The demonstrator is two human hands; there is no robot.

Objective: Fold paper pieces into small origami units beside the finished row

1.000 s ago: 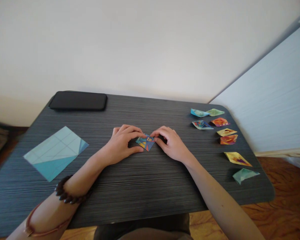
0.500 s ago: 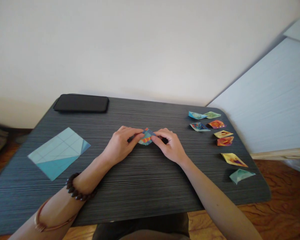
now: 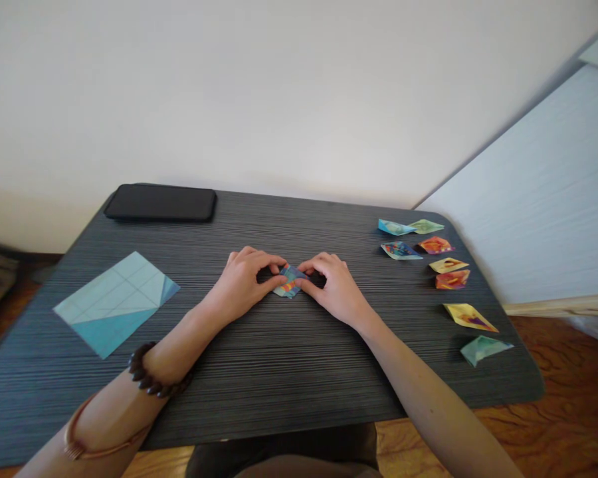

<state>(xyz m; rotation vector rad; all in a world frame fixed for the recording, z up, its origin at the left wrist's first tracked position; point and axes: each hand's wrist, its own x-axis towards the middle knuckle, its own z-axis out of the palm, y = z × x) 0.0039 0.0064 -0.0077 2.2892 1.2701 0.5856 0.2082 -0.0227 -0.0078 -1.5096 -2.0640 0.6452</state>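
A small folded piece of colourful paper [image 3: 289,282], blue with orange and yellow marks, lies at the middle of the dark striped table [image 3: 289,372]. My left hand [image 3: 244,282] pinches its left side with thumb and fingers. My right hand [image 3: 333,285] presses and pinches its right side. Both hands rest on the table, fingertips almost meeting over the paper, which they partly hide.
A light blue creased sheet [image 3: 114,302] lies at the left. A black phone [image 3: 160,202] sits at the far left corner. Several small folded paper shapes [image 3: 441,265] lie along the right edge. A white panel [image 3: 538,199] stands to the right.
The paper piece looks smaller and more folded than a second ago. Both hands have drawn closer together over it. The view shifted slightly.
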